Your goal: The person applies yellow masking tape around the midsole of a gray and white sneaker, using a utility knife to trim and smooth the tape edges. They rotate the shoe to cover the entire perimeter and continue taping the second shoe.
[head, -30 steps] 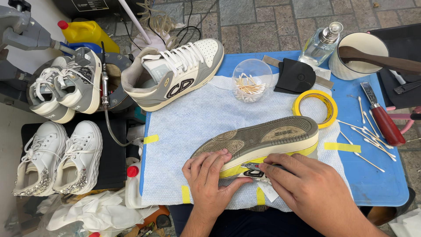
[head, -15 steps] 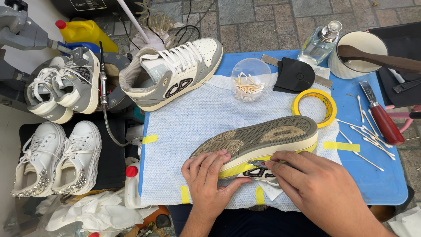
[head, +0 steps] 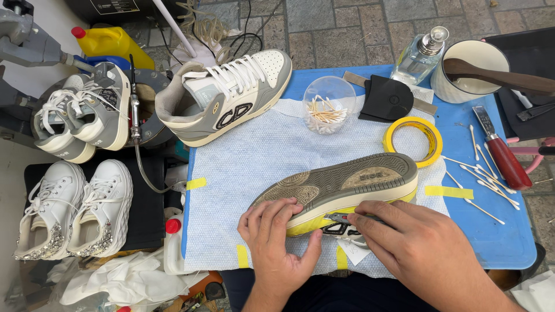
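Down on the blue desk [head: 503, 242], over a white cloth [head: 260, 173], we have a shoe [head: 341, 188] lying on its side, its worn sole turned up and away from us and yellow tape along its lower edge. Our left hand [head: 276, 240] lies flat with fingers spread over the toe end of the sole, pressing it down rather than gripping. Our right hand [head: 413, 248] is closed around a small dark tool [head: 341, 218], whose tip meets the taped edge of the shoe; what kind of tool it is we cannot quite tell, since the fingers cover most of it. Behind the shoe stands its mate [head: 228, 95], upright at the far left corner of the cloth. A clear bowl [head: 328, 104] of cotton swabs sits near it, and a roll of yellow tape [head: 413, 140] lies just beyond the heel. Loose swabs [head: 483, 182] and a red-handled knife [head: 503, 156] lie to the right. Two more pairs of shoes [head: 75, 173] rest off the desk to the left.
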